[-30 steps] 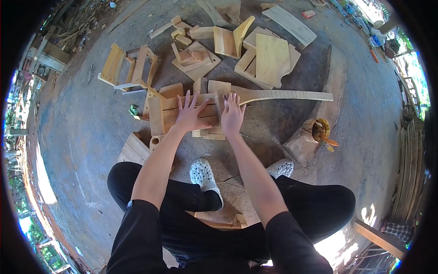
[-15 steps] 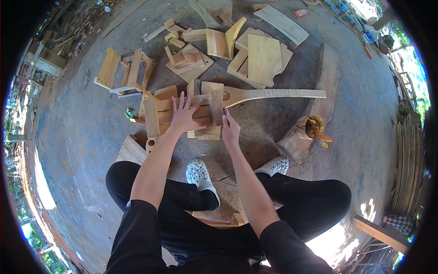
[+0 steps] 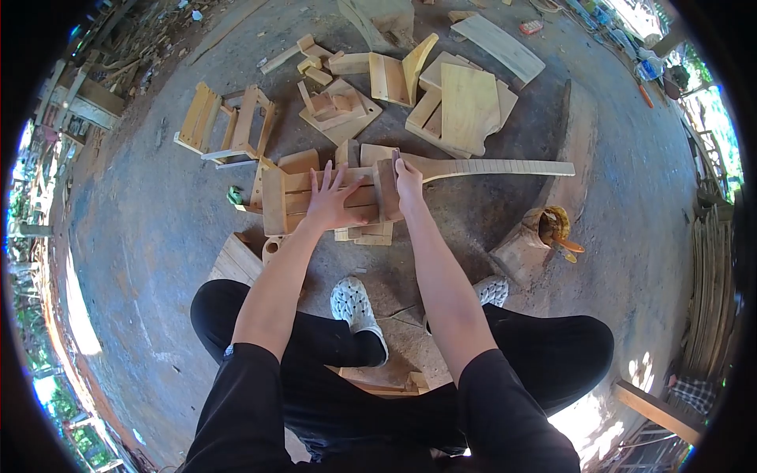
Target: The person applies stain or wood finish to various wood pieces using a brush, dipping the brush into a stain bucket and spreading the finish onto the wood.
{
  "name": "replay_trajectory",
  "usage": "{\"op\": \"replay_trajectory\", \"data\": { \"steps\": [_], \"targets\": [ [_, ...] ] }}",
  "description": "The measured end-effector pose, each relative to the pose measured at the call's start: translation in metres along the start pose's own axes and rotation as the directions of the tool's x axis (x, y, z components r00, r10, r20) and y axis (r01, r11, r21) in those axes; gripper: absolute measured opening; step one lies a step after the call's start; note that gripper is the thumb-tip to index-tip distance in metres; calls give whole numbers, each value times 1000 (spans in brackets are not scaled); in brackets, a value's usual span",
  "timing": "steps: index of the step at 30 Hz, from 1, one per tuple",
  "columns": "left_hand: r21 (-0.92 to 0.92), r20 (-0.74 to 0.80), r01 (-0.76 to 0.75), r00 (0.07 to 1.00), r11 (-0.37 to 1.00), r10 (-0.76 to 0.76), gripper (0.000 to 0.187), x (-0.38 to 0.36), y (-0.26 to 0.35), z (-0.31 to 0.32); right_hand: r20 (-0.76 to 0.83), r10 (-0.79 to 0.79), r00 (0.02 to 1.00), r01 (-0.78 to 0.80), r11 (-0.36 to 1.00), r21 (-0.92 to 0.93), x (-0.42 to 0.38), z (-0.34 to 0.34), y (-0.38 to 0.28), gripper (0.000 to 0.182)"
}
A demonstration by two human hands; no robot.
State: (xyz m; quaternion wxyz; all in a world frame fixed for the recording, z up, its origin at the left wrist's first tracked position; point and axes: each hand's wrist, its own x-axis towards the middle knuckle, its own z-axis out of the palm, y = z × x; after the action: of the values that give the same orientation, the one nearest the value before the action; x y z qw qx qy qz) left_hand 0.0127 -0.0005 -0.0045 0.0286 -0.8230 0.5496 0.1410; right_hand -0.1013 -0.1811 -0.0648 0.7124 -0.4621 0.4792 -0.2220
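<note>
A slatted wooden piece with a raised board at each end lies before me on other wood. My left hand rests flat on its slats, fingers spread. At its right end board, my right hand is closed by the top edge; what its fingers hold there is too small to make out. Behind this hand, a long-necked wooden piece with lines across its neck stretches to the right.
Small slatted wooden frames stand at the left. Stacked boards lie further back. At the right is a wooden block beside a container with orange-handled tools. A long plank lies behind it.
My right hand has moved up and away from me along the right end board. My left hand stays spread on the slats. The whole view has shifted slightly.
</note>
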Motion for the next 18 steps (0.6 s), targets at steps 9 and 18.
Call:
{"op": "replay_trajectory", "data": {
  "steps": [9, 18],
  "targets": [
    [8, -11, -5, 1000, 1000, 5, 115, 0, 3, 0, -13, -302, 953, 302, 949, 94, -9, -3, 26, 45],
    [20, -13, 1, 1000, 1000, -1, 115, 1, 1, 3, 56, -57, 997, 41, 967, 253, -98, -42, 34, 40]
  ]
}}
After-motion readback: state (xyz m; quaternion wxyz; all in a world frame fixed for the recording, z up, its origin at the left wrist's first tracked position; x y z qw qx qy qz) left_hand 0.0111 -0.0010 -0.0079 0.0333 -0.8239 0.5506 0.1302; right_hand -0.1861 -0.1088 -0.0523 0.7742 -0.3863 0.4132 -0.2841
